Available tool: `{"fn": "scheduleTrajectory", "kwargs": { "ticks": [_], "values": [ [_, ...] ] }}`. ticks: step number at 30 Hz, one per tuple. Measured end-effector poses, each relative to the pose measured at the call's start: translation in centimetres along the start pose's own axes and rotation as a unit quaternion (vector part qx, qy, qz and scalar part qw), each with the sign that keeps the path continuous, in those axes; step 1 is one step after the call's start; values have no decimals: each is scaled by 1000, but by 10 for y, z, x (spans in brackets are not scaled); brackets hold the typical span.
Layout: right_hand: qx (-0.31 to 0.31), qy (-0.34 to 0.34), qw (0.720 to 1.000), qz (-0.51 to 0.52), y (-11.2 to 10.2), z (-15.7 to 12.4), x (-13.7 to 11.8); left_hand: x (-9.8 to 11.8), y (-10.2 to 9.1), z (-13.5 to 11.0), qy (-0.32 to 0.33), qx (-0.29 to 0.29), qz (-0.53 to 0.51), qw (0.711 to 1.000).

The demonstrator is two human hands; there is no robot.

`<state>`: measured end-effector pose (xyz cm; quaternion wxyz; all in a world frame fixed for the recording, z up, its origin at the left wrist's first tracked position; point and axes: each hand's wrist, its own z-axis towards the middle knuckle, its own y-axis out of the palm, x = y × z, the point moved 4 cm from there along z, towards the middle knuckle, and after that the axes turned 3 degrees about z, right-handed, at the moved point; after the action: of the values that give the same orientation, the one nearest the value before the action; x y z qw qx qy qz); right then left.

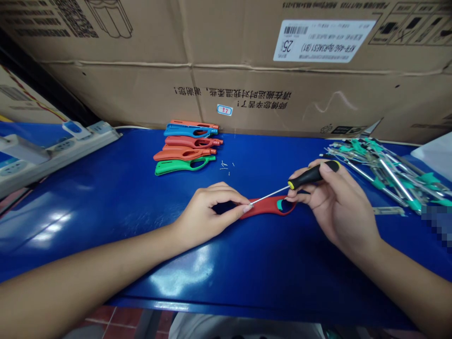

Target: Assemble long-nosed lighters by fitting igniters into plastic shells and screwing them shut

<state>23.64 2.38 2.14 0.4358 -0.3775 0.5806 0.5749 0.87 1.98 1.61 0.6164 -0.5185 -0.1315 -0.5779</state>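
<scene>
A red plastic lighter shell (270,206) lies flat on the blue table (141,197) in front of me. My left hand (208,212) is closed in a pinch at the shell's left end, pressing it down. A black-and-yellow-handled screwdriver (310,175) is gripped in my right hand (335,202). Its thin metal shaft slants down and left, and the tip meets the shell right beside my left fingertips. Fingers of my right hand also rest at the shell's right end.
Several lighter shells (187,146) in orange, blue, red and green lie stacked at the back, with tiny screws (226,165) beside them. A pile of metal-and-green inner parts (384,169) sits at the right. A power strip (52,148) lies at left, cardboard boxes (247,61) behind.
</scene>
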Motion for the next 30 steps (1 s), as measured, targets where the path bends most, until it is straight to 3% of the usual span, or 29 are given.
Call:
{"fn": "scheduleTrajectory", "kwargs": {
  "ticks": [6,14,21,30],
  "values": [
    [-54,-102,991,-62,8,-11,-16,3,1,-2,35,-3,19,999],
    [-215,-186,945,-160,12,-34,-37,8,7,-3,94,-83,16,992],
    [-200,-333,900,-196,24,-48,-54,15,9,-2,117,-122,-12,986],
    [-209,-337,896,-200,20,-47,-45,13,11,-2,103,-133,-17,986]
  ]
}}
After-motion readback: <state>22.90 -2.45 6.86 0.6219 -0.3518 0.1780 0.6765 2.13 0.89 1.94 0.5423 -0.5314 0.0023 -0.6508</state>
